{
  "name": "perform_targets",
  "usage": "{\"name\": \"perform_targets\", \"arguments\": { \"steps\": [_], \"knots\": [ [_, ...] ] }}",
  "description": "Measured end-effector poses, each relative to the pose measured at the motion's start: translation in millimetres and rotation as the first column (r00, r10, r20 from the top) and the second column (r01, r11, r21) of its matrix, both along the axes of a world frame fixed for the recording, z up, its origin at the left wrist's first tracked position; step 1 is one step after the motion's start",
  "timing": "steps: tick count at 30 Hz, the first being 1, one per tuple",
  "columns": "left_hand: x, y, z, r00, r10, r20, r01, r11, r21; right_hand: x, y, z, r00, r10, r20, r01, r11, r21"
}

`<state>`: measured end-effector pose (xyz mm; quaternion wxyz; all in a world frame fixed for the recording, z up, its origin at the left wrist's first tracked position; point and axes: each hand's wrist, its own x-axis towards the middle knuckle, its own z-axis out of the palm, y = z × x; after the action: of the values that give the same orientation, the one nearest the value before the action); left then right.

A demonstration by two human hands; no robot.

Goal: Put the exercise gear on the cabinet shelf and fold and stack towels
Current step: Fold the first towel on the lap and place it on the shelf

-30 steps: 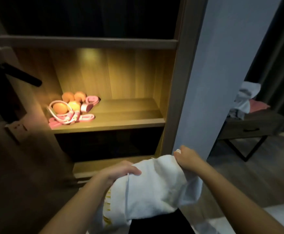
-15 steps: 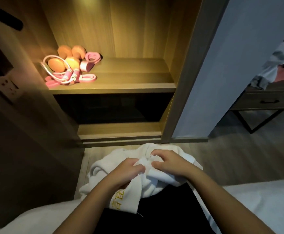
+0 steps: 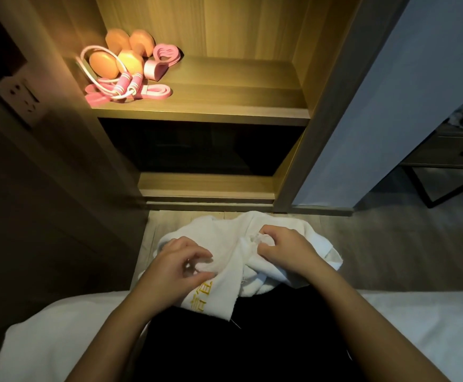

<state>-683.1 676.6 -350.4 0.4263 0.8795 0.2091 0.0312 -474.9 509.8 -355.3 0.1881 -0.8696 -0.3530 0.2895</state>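
Both hands are closed on a white towel (image 3: pixel 225 238). We see the left hand (image 3: pixel 179 261) pinching a fold of it between thumb and curled fingers, and the right hand (image 3: pixel 289 248), fingers curled under, gripping a bunched ridge of the cloth just beside it. The towel lies crumpled, not folded, across the person's lap, over dark clothing (image 3: pixel 252 340), with one corner hanging toward us that bears gold embroidered lettering (image 3: pixel 200 297); its far side droops past the knees above the wooden floor (image 3: pixel 390 244). We make out white bedding (image 3: pixel 48 340) on either side of the lap.

Beyond the towel stands an open wooden cabinet. On its lit shelf (image 3: pixel 225 106) the exercise gear sits gathered in the left rear corner: orange dumbbells (image 3: pixel 131 59), a pink jump rope (image 3: pixel 127 84) looped around and in front of them, its handles near the front edge, a flat pink resistance band (image 3: pixel 156 92) under the handles, and coiled pink bands (image 3: pixel 165 55) to the right of the dumbbells. The rest of the shelf board is bare wood. A wall socket (image 3: pixel 23 96) shows in shadow at left, a dark desk (image 3: pixel 450 150) at far right.
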Motion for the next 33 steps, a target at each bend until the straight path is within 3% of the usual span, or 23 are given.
{"name": "perform_targets", "arguments": {
  "steps": [2, 4, 7, 12, 15, 18, 23, 27, 29, 33],
  "knots": [
    [2.3, -2.9, -2.5, 1.0, -0.016, -0.015, 0.017, 0.997, 0.07, -1.4, 0.0, 0.8, 1.0, -0.002, 0.017, 0.002, 1.0, -0.013],
    [7.9, -6.4, -4.9, 0.996, 0.084, 0.022, -0.086, 0.991, 0.107, -3.6, 0.0, 2.2, 0.999, -0.007, 0.048, 0.008, 1.0, -0.02],
    [21.7, -9.4, -4.5, 0.958, 0.28, 0.057, -0.28, 0.96, -0.001, -8.2, -0.9, 3.7, 0.992, 0.006, 0.124, -0.004, 1.0, -0.019],
    [54.1, -7.9, 1.7, 0.94, 0.339, -0.052, -0.342, 0.927, -0.155, -16.2, -3.7, -0.1, 0.962, 0.062, 0.264, -0.062, 0.998, -0.01],
    [65.4, -5.4, 2.7, 0.945, 0.276, -0.179, -0.286, 0.958, -0.032, -15.1, -5.3, -3.8, 0.969, 0.107, 0.225, -0.109, 0.994, -0.005],
    [65.7, -5.0, 2.8, 0.915, 0.26, -0.309, -0.195, 0.954, 0.227, -8.1, -1.9, -5.3, 0.975, 0.114, 0.191, -0.106, 0.993, -0.054],
    [57.3, -5.3, 0.7, 0.953, 0.23, -0.195, -0.139, 0.909, 0.392, -5.4, 2.2, -14.1, 0.983, 0.092, 0.161, -0.078, 0.993, -0.094],
    [42.9, -1.2, 9.0, 0.932, 0.343, -0.119, -0.205, 0.768, 0.607, -5.2, 1.4, -18.2, 0.989, 0.006, 0.148, 0.007, 0.996, -0.085],
    [31.9, -1.6, 9.9, 0.917, 0.374, -0.139, -0.217, 0.76, 0.612, -7.9, 0.9, -20.1, 0.985, -0.026, 0.17, 0.038, 0.997, -0.067],
    [29.5, -7.5, 11.4, 0.861, 0.421, -0.283, -0.254, 0.84, 0.479, -14.2, 1.9, -22.3, 0.974, -0.057, 0.218, 0.07, 0.996, -0.054]
  ]
}}
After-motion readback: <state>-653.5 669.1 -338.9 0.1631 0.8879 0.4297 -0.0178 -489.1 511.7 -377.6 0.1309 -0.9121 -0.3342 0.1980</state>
